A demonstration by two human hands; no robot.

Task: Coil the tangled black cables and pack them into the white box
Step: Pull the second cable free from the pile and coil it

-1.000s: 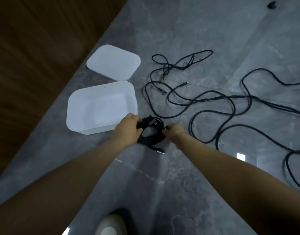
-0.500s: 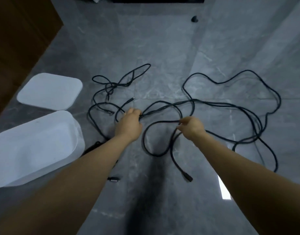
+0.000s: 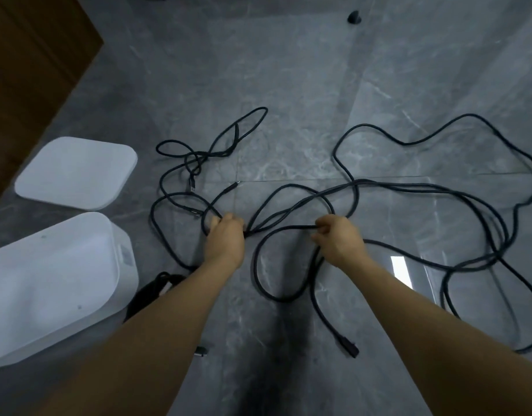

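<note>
Left hand (image 3: 225, 240) curled round a bunch of strands of the long black cable (image 3: 424, 190), fingers closed on them where several runs cross. Right hand (image 3: 338, 238) close beside it, fingers pinching a single strand that runs level from one hand to the other. Below the right hand, a loop sagging on the grey floor (image 3: 288, 70) and a tail ending in a plug (image 3: 349, 349) near the right forearm. Rest of that cable sprawled well out to the right in wide loops, long axis roughly left to right, so nearer the right hand for drawing in. Thinner cable (image 3: 204, 151) knotted beyond the left hand. Coiled bundle (image 3: 152, 291) partly hidden by the left forearm, just beside the white box (image 3: 120, 265); lid (image 3: 75, 172) beyond the box. Probably gathering the first loop.
</note>
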